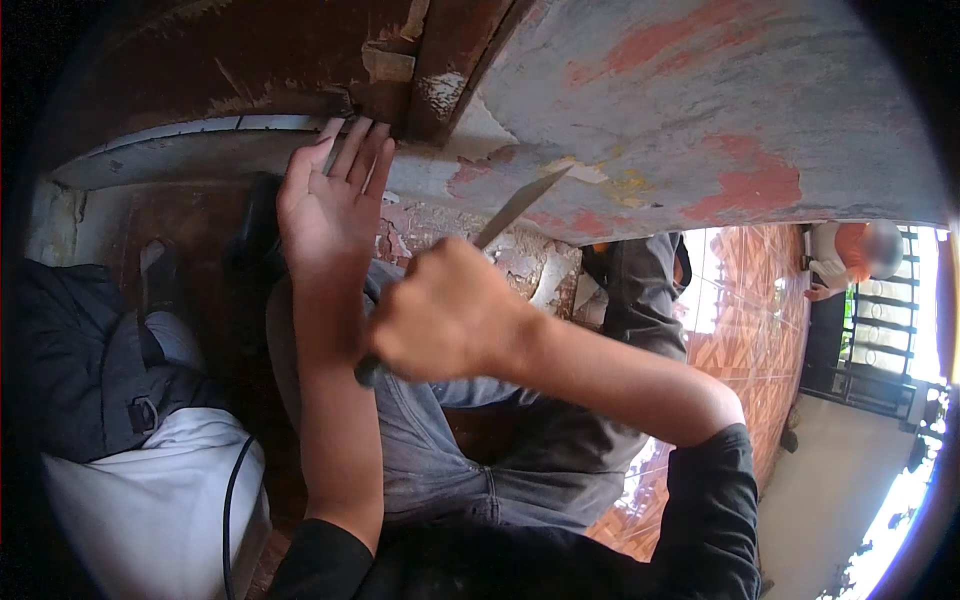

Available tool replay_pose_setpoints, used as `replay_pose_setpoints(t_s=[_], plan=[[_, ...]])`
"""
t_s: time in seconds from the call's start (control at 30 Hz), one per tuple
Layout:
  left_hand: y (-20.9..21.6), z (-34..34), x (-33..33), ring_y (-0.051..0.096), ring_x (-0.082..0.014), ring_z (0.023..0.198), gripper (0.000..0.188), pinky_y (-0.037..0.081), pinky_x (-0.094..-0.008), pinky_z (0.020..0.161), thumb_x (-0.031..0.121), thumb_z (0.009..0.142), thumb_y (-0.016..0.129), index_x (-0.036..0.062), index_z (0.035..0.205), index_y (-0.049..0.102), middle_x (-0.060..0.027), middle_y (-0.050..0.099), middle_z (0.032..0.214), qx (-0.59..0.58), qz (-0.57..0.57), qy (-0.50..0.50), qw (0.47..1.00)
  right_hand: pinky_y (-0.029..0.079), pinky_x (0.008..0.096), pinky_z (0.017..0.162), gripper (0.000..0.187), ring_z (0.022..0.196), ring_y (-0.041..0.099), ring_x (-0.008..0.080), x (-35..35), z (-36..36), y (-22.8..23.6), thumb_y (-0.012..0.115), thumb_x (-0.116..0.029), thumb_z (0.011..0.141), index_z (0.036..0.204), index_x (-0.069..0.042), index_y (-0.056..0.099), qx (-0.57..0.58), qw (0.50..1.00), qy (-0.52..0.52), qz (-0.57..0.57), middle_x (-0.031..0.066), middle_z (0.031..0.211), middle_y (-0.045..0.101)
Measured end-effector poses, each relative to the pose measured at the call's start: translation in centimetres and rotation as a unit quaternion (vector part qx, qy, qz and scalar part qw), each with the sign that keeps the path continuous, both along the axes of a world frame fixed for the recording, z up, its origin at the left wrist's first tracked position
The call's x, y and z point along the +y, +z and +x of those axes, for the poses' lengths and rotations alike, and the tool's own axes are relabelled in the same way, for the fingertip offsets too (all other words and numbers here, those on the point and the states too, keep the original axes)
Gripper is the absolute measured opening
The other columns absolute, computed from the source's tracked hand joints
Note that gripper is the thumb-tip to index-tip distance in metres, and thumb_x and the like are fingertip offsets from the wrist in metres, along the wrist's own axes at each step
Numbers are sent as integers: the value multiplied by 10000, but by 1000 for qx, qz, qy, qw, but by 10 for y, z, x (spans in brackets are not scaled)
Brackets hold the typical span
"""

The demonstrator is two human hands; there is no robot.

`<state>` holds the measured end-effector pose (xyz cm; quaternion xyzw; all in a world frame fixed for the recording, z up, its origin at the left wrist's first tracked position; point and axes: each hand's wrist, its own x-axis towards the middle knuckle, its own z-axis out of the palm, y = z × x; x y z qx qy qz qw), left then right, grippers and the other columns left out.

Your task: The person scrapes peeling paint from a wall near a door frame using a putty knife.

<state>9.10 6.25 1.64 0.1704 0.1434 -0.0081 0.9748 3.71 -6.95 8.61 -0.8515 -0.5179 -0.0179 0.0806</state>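
Note:
My right hand (445, 315) is closed in a fist around the dark handle of a knife (522, 208). Its long flat grey blade points up and to the right, with the tip at or close to a pale chipped patch on the grey wall (640, 120); whether they touch I cannot tell. The butt of the handle sticks out below the fist, over my left forearm. My left hand (335, 195) is raised with fingers stretched apart, and its fingertips reach the lower edge of a worn brown wooden panel (290, 70).
Red and yellow paint patches mark the wall. Below it lies a flaking masonry edge (515, 255). At the left sits someone in a white garment (160, 490) with a black bag or jacket (70, 370). Tiled floor (750, 310), another person (850, 250) and a black railing (880, 330) appear at the right.

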Motion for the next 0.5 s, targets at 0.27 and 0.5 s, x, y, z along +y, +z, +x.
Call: replay_pose_setpoints(t_s=[0.27,0.5], plan=[[5,-4,6,442,-334,1252,584,366,-445,1095,112,862,565,-66,1362,323,-243,414,1328,-23,-35,-1,999,430,339,409,89,496,613,211,25,-48,52,656,-228,634,576,-162,671,121,983,106,90,11,515,583],[-3,1,1,444,-332,1249,573,378,-441,1083,123,852,577,-62,1340,341,-245,425,1306,-19,-26,-21,999,473,330,436,96,521,640,237,-2,5,0,653,-227,628,571,-151,656,21,1000,-2,-4,42,529,600]])
